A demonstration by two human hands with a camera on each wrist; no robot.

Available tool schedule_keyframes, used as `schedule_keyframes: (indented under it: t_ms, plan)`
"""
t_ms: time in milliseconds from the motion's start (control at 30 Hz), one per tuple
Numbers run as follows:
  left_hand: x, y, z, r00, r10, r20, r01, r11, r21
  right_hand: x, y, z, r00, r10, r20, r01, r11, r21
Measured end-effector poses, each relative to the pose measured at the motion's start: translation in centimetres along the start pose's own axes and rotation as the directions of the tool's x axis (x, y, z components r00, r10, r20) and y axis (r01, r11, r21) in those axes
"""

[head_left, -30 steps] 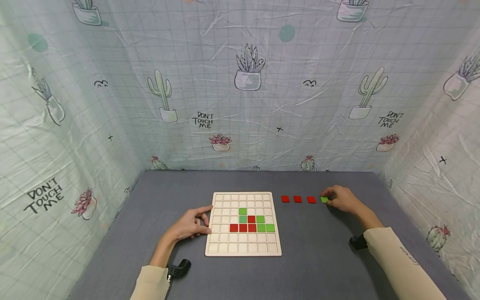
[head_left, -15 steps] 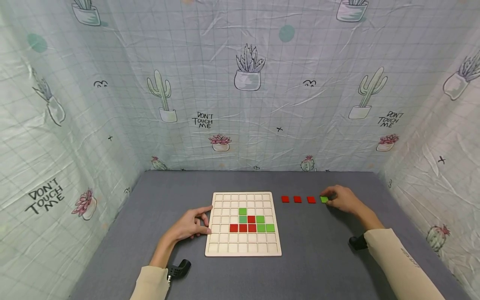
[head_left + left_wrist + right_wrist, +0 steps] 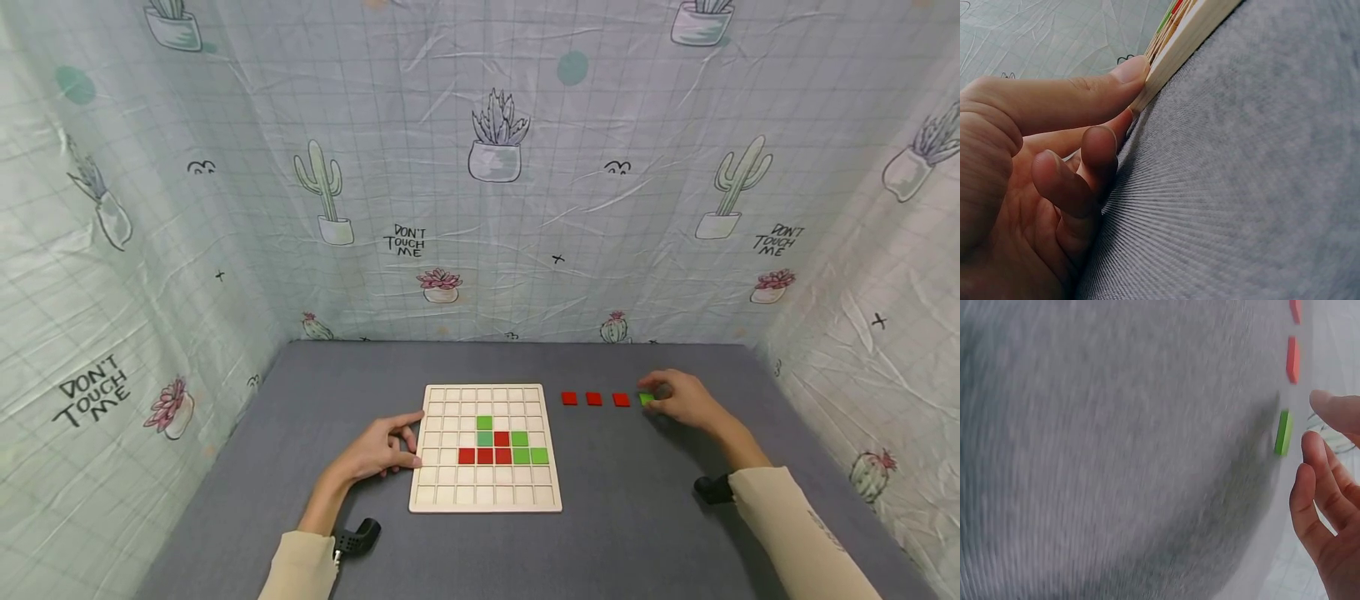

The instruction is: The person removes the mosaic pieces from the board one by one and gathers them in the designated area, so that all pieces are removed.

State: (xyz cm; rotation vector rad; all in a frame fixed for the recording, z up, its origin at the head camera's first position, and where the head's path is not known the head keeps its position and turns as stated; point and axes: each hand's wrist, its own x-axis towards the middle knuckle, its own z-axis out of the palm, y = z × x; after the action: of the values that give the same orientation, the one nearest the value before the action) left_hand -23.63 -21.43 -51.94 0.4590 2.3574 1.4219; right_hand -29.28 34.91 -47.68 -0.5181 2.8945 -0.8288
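Note:
A square wooden grid board [image 3: 446, 496] lies flat on the table, with several red and green tiles set in its cells. The thumb and index finger of my left hand [image 3: 375, 448] touch the board's left edge; the left wrist view shows that thumb [image 3: 1129, 72] against the wooden side, other fingers loosely bent. To the right, my right hand [image 3: 681, 398] hovers over a green tile [image 3: 647, 400]. In the right wrist view the green tile [image 3: 1283, 433] lies on the cloth, apart from the spread fingertips [image 3: 1314, 442].
Left of the green tile, red tiles [image 3: 620, 400] continue the row, spaced apart beside the board's upper right. Grey cloth covers the table [image 3: 615, 517]. A patterned curtain [image 3: 495, 233] stands behind and at both sides.
My right hand's fingers have come off the green tile and lifted slightly. The tile stays at the row's right end. My left hand and the board have not visibly moved.

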Motion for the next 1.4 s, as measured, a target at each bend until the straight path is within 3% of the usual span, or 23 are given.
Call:
schedule_keyframes:
  t_ms: [467, 800, 1400]
  plan:
    - [-0.1, -0.1, 0.0, 1.0, 0.0, 0.003, 0.0, 1.0, -0.014, 0.7, -4.3, 2.2, 0.994, -0.1, -0.038, 0.103, 0.992, 0.076]
    - [-0.3, 0.1, -0.1, 1.0, 0.002, 0.005, -0.002, 1.0, -0.005, 1.5, -7.6, 4.6, 0.974, -0.216, -0.067, 0.22, 0.973, 0.072]
    - [-0.2, 0.0, 0.0, 1.0, 0.005, 0.003, -0.005, 1.0, -0.002, 3.4, -13.0, 7.7, 0.964, -0.266, 0.032, 0.26, 0.958, 0.122]
